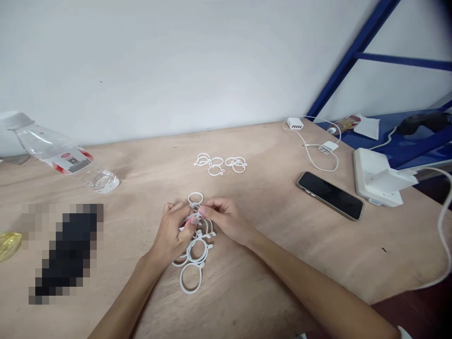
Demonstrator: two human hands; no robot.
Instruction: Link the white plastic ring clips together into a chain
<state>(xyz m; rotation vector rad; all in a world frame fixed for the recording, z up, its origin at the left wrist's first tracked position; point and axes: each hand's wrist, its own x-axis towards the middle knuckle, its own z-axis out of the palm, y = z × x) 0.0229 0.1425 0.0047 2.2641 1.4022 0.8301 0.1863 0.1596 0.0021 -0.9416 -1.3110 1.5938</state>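
My left hand [174, 230] and my right hand [226, 219] meet over the middle of the wooden table [268, 263]. Both pinch a chain of linked white plastic rings [193, 256]. One ring [195, 198] sticks out just beyond my fingertips, while the rest of the chain trails toward me on the table. Farther back lies a loose cluster of white rings [221, 164], untouched by either hand.
A clear plastic bottle [63, 157] lies on its side at the left. A dark phone [330, 195] rests face up at the right, near a white charger with cable [318, 146] and a white power strip [379, 178]. A blue metal frame [356, 47] stands at the right.
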